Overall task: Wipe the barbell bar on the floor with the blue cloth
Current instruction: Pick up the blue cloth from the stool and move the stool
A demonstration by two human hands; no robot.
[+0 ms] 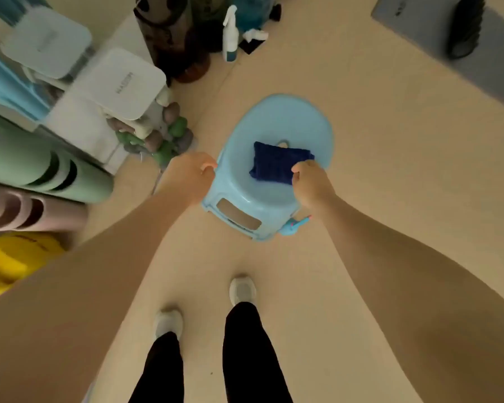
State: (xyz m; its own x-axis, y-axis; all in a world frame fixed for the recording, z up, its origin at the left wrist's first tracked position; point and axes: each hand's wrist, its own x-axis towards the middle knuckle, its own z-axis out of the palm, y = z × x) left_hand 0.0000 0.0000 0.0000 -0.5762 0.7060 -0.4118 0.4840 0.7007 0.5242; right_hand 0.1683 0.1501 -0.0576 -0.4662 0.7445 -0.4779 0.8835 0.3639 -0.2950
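Dark blue folded cloth (pixel 278 164) sits under your right hand (pixel 310 181), whose curled fingers pinch its near right corner; the cloth lies flat on the seat of a pale blue plastic stool (pixel 297 117), its longer side running roughly left to right across the seat. Your left hand (pixel 191 174) curls over the stool's left rim (fingertips hooked on the edge). Outward from there, a white spray bottle (pixel 230 36) stands on the beige floor (pixel 390 170) beyond the stool, rolled green and pink mats (pixel 41 170) and white lidded boxes (pixel 120 82) crowd the left, and your pale shoes (pixel 242 289) stand nearer you.
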